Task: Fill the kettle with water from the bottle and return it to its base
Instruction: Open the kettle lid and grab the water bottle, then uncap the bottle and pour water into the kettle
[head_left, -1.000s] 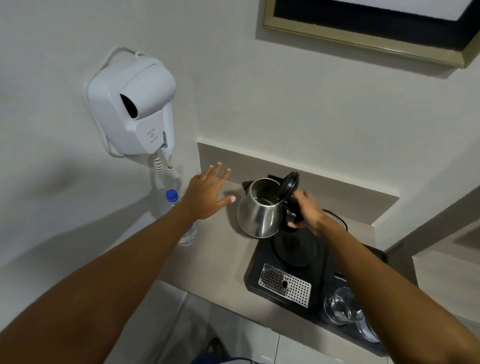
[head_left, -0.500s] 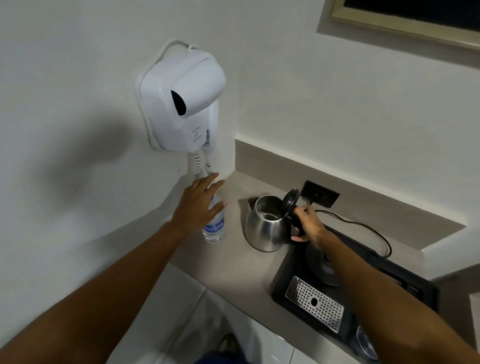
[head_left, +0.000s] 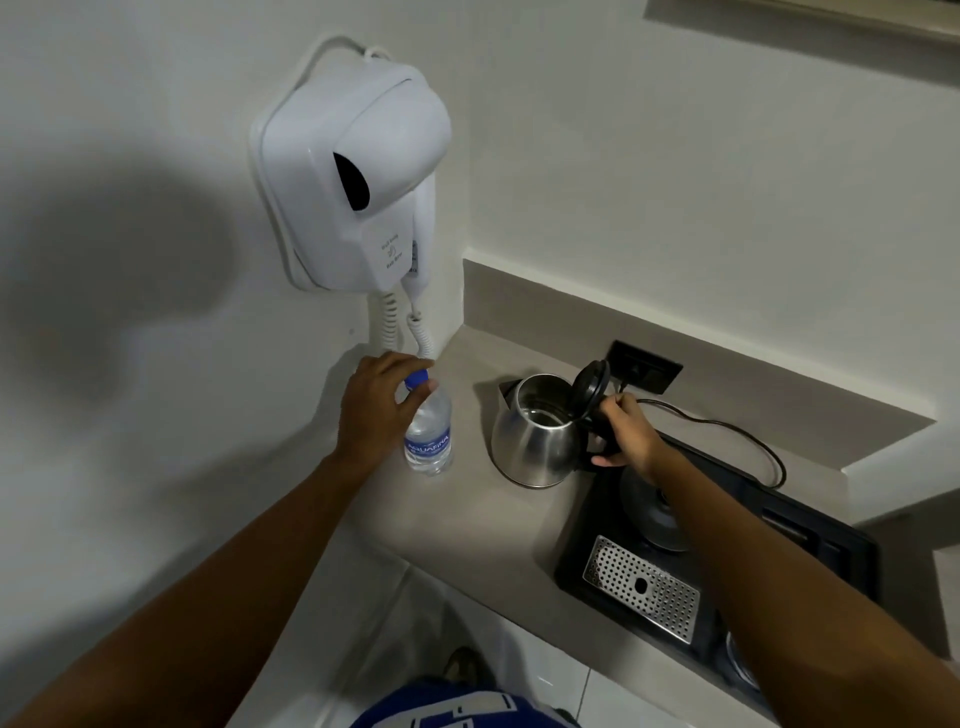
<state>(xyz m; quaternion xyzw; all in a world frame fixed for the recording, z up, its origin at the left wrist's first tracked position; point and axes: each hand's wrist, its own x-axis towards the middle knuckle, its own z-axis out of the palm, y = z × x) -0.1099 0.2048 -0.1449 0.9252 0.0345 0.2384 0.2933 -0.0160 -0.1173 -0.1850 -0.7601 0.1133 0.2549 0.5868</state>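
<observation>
A steel kettle (head_left: 535, 441) stands on the beige counter (head_left: 483, 519), its black lid (head_left: 589, 387) tipped up and open. My right hand (head_left: 626, 434) grips the kettle's black handle. Its round base (head_left: 652, 512) sits empty on the black tray (head_left: 810, 525) to the right, partly hidden by my right forearm. A clear water bottle (head_left: 430, 441) with a blue cap (head_left: 415, 378) stands upright left of the kettle. My left hand (head_left: 376, 410) closes around the bottle's neck and cap.
A white wall-mounted hair dryer (head_left: 358, 176) hangs above the bottle, its coiled cord (head_left: 421, 338) dangling just behind my left hand. A black power cord (head_left: 727, 431) runs from the wall socket (head_left: 647, 366). A perforated metal drip grate (head_left: 641, 587) lies at the tray's front.
My left hand has come down from above the bottle and closed on its neck. The kettle stays on the counter in my right hand. The camera shifted left.
</observation>
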